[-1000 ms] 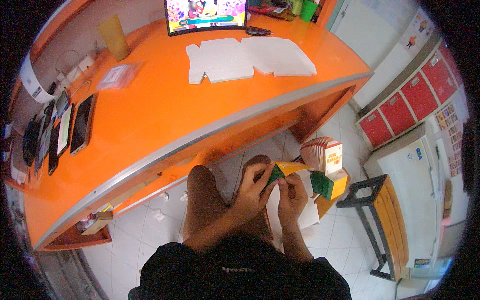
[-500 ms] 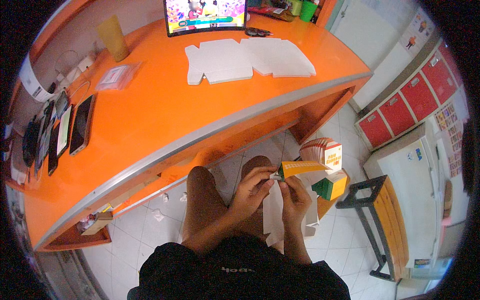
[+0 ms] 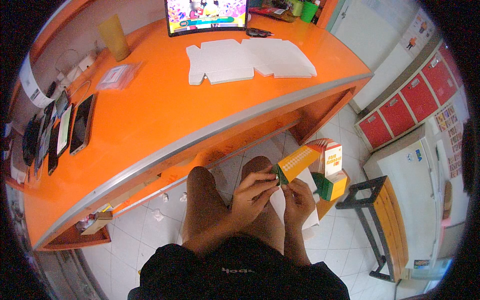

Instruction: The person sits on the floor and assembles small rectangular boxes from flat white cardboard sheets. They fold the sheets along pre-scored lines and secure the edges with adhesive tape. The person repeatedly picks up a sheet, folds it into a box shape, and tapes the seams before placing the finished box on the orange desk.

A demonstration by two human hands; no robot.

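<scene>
I sit below the orange desk [image 3: 150, 120] and hold a flat yellow and green carton [image 3: 296, 164] over my lap. My left hand [image 3: 254, 195] pinches its green near end. My right hand [image 3: 299, 199] grips the same end from the right, fingers closed on the fold. The carton's yellow dotted panel points up and to the right. A white sheet [image 3: 280, 205] lies on my lap under the hands.
A stack of folded cartons [image 3: 331, 170] stands on the floor to the right, beside a wooden bench [image 3: 387, 225]. Flat white carton blanks [image 3: 247, 62], a monitor [image 3: 207, 14], phones [image 3: 65, 131] and a plastic bag [image 3: 116, 76] lie on the desk. Red lockers [image 3: 410, 107] stand right.
The carton has turned from lying low between my hands to sticking up and right, its yellow panel now showing. Both hands have shifted to its green end.
</scene>
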